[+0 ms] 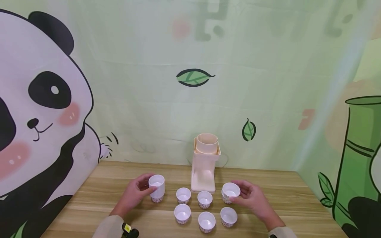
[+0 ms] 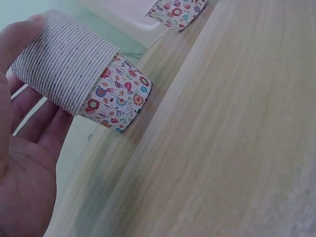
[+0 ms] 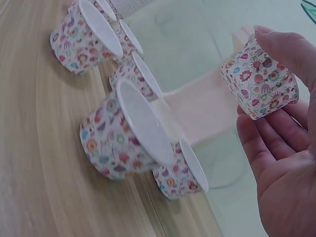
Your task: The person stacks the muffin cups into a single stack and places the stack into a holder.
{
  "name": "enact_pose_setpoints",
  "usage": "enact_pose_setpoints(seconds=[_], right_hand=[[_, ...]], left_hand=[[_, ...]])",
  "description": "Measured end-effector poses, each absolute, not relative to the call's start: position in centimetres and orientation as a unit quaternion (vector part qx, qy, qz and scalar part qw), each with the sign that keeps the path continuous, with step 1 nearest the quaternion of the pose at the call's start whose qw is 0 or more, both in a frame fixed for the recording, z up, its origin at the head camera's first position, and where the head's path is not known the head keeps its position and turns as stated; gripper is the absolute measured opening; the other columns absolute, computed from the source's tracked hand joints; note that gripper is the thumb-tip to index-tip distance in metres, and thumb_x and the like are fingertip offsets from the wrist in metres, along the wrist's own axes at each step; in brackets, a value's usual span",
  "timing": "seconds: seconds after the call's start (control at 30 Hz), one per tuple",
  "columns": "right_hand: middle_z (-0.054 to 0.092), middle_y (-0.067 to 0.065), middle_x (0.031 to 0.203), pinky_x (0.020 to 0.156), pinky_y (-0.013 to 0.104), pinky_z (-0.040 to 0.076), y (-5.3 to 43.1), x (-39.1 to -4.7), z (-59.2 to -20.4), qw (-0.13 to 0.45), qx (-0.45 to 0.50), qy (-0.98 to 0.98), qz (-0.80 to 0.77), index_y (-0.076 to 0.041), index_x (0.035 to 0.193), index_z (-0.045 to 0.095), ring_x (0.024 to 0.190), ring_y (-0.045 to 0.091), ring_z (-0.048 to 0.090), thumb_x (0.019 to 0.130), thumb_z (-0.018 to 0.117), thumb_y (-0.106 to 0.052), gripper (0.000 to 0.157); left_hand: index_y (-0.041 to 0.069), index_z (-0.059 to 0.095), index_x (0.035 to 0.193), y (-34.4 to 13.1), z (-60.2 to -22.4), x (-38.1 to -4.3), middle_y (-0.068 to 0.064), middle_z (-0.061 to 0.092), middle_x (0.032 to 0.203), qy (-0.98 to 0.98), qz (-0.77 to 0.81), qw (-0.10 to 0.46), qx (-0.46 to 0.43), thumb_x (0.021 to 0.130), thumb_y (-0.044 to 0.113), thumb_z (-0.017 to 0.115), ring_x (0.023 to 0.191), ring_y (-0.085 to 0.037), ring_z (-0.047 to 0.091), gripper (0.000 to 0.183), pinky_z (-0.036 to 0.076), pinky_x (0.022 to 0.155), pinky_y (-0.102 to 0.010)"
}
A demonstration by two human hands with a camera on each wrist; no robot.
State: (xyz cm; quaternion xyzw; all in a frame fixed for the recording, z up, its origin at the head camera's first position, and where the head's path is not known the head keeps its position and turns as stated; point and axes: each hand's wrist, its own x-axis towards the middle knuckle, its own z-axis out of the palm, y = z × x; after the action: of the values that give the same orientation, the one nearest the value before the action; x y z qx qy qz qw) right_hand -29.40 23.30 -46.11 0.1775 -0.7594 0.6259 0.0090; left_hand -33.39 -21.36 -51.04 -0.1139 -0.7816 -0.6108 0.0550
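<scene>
My left hand [image 1: 137, 190] grips a tall stack of nested paper cups [image 2: 74, 64], thumb on one side and fingers on the other. The stack's bottom cup shows a colourful flower print, and its base is right at the tabletop. On the right, my right hand [image 1: 251, 196] pinches a single flower-print cup [image 3: 259, 81] between thumb and fingers. That cup is held above the table, and in the head view it overlaps a standing cup [image 3: 180, 170] of the same kind. Nearest in front of the right hand stands another upright cup [image 1: 229, 217], its white inside showing.
Two back cups [image 1: 183, 196] and two front cups [image 1: 206, 222] stand upright between the hands. Behind them is a pale pink dispenser-like stand [image 1: 203, 175] with a round top. The wooden table [image 1: 119, 172] ends at a panda-print backdrop [image 1: 143, 99].
</scene>
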Motion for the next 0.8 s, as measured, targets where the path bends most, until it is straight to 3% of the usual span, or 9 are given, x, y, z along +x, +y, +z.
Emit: enact_pose_setpoints(seconds=[0.8], right_hand=[[0.06,0.034,0.133,0.091,0.02,0.058,20.2,-30.1,-46.2,-0.012,0.203,-0.737,0.645,0.013,0.137,0.053,0.107,0.006,0.069,0.08,0.085,-0.001,0.067]], left_hand=[[0.005,0.062,0.135,-21.3,-51.0,-33.5,-0.017,0.069,0.131,-0.782,-0.612,0.058,-0.104,0.087,0.019,0.083,0.117,-0.023,0.068,0.054,0.054,0.095,-0.018]])
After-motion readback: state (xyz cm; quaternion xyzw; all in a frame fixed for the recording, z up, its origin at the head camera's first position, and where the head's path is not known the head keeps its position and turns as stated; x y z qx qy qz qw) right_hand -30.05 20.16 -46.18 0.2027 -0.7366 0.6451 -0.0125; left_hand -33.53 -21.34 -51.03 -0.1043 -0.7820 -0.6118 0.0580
